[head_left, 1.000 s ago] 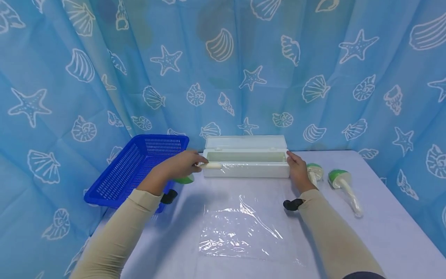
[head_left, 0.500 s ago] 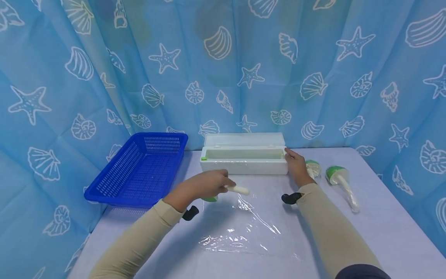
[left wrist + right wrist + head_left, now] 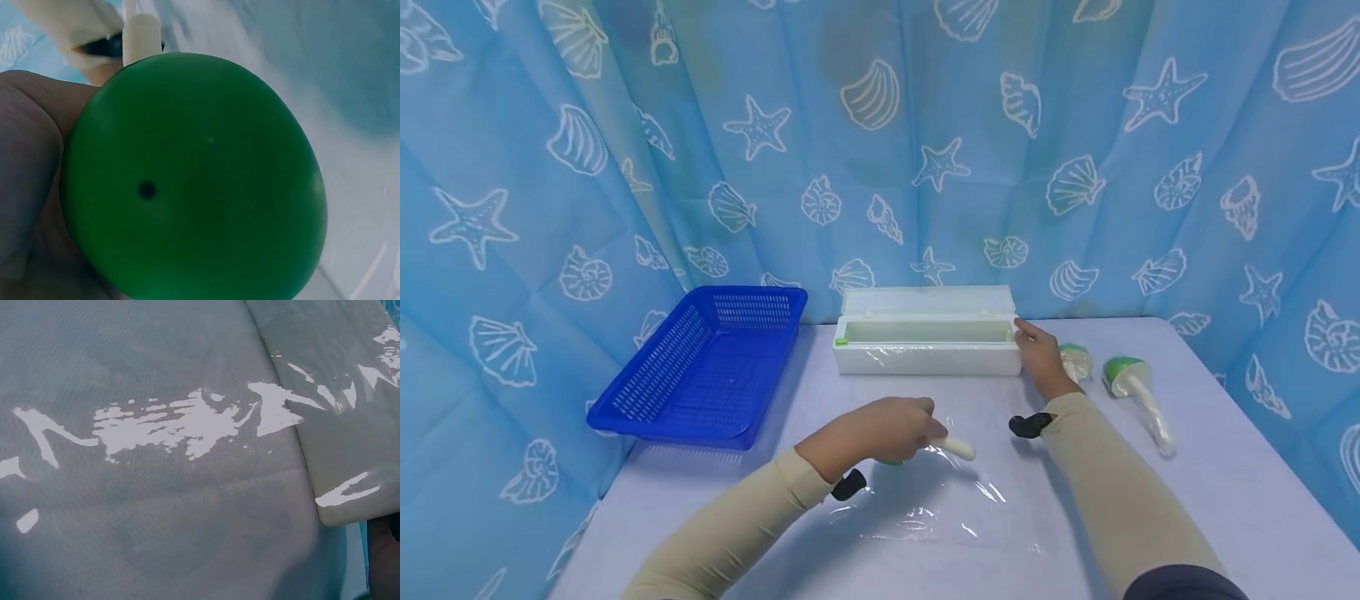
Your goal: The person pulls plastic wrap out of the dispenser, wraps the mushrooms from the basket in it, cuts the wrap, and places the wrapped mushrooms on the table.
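My left hand (image 3: 883,429) grips a toy mushroom (image 3: 957,448) above a sheet of cling film (image 3: 917,529). Its white stem points right, and in the left wrist view its rounded green cap (image 3: 194,175) fills the middle, hiding most of the fingers. The clear film lies over the table, running forward from a long white cling film dispenser (image 3: 925,361) whose lid (image 3: 928,300) stands up. At the dispenser's right end, my right hand (image 3: 1040,362) holds it, fingertips at the top corner. The right wrist view shows the shiny film and the dispenser's side (image 3: 350,444).
Two green-capped mushrooms wrapped in film lie right of the dispenser: a nearer-in one (image 3: 1077,363) partly behind my right hand, another (image 3: 1138,396) farther right. A blue plastic basket (image 3: 700,425) stands at the left. Behind the table hangs a shell-patterned blue curtain (image 3: 880,167).
My left hand has carried the mushroom from the dispenser's left front corner rightward and toward me, over the film. A green slider at that corner is now uncovered. The right hand stays at the dispenser's end.
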Available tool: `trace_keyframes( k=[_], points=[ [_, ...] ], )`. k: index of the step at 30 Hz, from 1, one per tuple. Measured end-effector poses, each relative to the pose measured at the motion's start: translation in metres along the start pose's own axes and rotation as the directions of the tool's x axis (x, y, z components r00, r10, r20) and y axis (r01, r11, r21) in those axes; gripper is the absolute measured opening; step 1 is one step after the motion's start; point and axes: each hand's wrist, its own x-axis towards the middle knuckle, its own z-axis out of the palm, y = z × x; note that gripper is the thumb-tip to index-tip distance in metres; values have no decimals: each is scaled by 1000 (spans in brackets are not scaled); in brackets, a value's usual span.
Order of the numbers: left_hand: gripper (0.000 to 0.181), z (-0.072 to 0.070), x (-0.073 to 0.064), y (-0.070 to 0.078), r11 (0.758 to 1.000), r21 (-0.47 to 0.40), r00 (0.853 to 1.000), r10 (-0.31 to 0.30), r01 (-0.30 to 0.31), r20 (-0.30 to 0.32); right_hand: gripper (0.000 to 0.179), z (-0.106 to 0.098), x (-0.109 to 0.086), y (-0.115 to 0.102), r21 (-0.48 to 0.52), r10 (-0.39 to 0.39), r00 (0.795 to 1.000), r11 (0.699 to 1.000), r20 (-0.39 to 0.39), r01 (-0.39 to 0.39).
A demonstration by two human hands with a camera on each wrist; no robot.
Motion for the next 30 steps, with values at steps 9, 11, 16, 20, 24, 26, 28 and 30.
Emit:
trace_keyframes(
  k=[9, 11, 16, 20, 24, 26, 28, 30],
  points=[
    [30, 21, 14, 19, 995, 96, 999, 39, -39, 8, 46, 1, -1, 1, -15, -4, 1000, 1000, -11, 4],
    [30, 25, 16, 21, 993, 112, 999, 41, -43, 17, 46, 1, 0, 0, -20, -4, 1000, 1000, -11, 4],
    [31, 29, 17, 24, 995, 100, 999, 23, -26, 35, 47, -1, 1, 1, -28, 2, 1000, 1000, -7, -2],
    [33, 32, 19, 27, 995, 98, 999, 32, -34, 28, 47, -2, 0, 0, -13, 6, 1000, 1000, -11, -6],
    [30, 36, 19, 29, 995, 92, 999, 26, -29, 33, 46, -2, -1, 0, -1, 7, 1000, 1000, -9, -7],
    [28, 37, 18, 29, 996, 90, 999, 26, -29, 33, 46, -1, -1, 0, -3, 15, 1000, 1000, -6, -15],
    [28, 38, 18, 28, 996, 84, 999, 30, -32, 29, 47, 0, -1, 0, -15, 29, 1000, 999, -6, -29],
    [29, 39, 17, 26, 996, 80, 999, 36, -38, 27, 47, 1, -1, 0, -22, 38, 999, 999, -5, -39]
  ],
)
